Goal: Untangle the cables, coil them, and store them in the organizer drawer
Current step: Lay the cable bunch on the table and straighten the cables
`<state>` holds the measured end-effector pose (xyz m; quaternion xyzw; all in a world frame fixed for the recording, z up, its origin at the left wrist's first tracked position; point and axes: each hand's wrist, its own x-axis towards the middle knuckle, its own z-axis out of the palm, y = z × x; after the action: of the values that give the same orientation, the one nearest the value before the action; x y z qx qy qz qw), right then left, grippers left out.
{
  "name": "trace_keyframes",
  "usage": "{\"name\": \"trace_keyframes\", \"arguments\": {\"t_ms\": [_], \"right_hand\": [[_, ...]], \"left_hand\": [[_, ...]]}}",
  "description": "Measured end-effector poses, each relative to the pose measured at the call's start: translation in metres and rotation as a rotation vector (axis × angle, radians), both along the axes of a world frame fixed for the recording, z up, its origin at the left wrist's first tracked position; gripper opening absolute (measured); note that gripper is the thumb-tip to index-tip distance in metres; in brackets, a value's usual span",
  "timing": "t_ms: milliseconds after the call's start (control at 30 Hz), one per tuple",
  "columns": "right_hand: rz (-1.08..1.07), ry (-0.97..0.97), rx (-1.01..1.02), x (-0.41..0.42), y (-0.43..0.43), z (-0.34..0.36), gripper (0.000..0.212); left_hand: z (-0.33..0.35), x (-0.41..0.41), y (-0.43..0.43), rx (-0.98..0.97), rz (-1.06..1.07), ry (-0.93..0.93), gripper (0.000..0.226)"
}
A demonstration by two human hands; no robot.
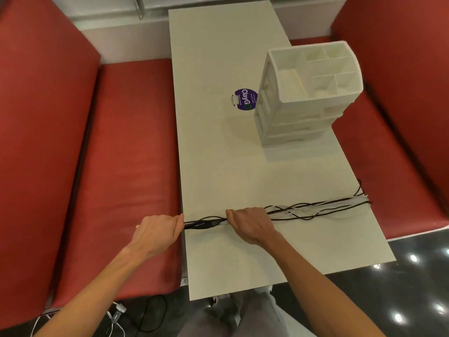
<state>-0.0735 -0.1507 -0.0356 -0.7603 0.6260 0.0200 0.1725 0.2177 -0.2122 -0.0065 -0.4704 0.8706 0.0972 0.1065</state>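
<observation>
Head camera view: both forearms reach forward and down, backs of the hands up. The left hand (pixel 158 231) hangs just past the left edge of the white surface (pixel 230 166), over the red bench seat (pixel 131 166), with its fingers curled round one end of a bundle of black and white cables (pixel 204 223). A pale tip shows just beyond this hand's outer side. The right hand (pixel 247 223) lies on the surface, near the left hand, its fingers wrapped over the same bundle. The short stretch between the two hands is drawn straight and tight.

The bundle's long axis runs left to right across the near part of the surface. Outward from the right hand the strands loosen and spread, black ones crossing over white ones, as far as the surface's right edge. There they bend, and one black strand curls away from the person.

Ahead of the right hand and out to its right, well apart from the cables, stands a white plastic organizer (pixel 308 93). It has open compartments on top and stacked drawers below, which look pushed in. A round purple sticker (pixel 244 99) lies on the surface, partly hidden by the organizer's left side. A second red bench (pixel 388 154) runs along the far side of the right hand. Below the left forearm, more cords and a white plug (pixel 116 312) lie on the dark floor (pixel 413 288).
</observation>
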Motion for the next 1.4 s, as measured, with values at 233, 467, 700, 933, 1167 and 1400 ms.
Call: {"name": "trace_keyframes", "arguments": {"t_ms": [233,467,700,933,1167,1400], "right_hand": [[-0.181,0.107,0.047,-0.051,0.0,-0.004,0.049],[-0.213,0.165,0.044,-0.095,0.013,-0.012,0.052],[-0.354,0.177,-0.012,-0.139,0.023,-0.011,0.055],[-0.381,0.276,0.006,-0.182,0.025,-0.013,0.064],[-0.346,0.31,0.022,-0.217,0.028,-0.014,0.065],[-0.34,0.291,0.017,-0.22,0.03,-0.017,0.064]], "left_hand": [[-0.009,0.018,-0.005,-0.232,-0.026,0.035,0.035],[-0.031,0.023,0.005,-0.184,0.045,-0.02,0.048],[-0.023,0.016,-0.006,-0.032,0.259,-0.123,0.076],[-0.024,0.012,-0.008,-0.019,0.343,-0.148,0.067],[-0.032,0.013,-0.01,-0.019,0.365,-0.193,0.054],[-0.043,0.006,-0.005,0.049,0.478,-0.182,0.052]]}}
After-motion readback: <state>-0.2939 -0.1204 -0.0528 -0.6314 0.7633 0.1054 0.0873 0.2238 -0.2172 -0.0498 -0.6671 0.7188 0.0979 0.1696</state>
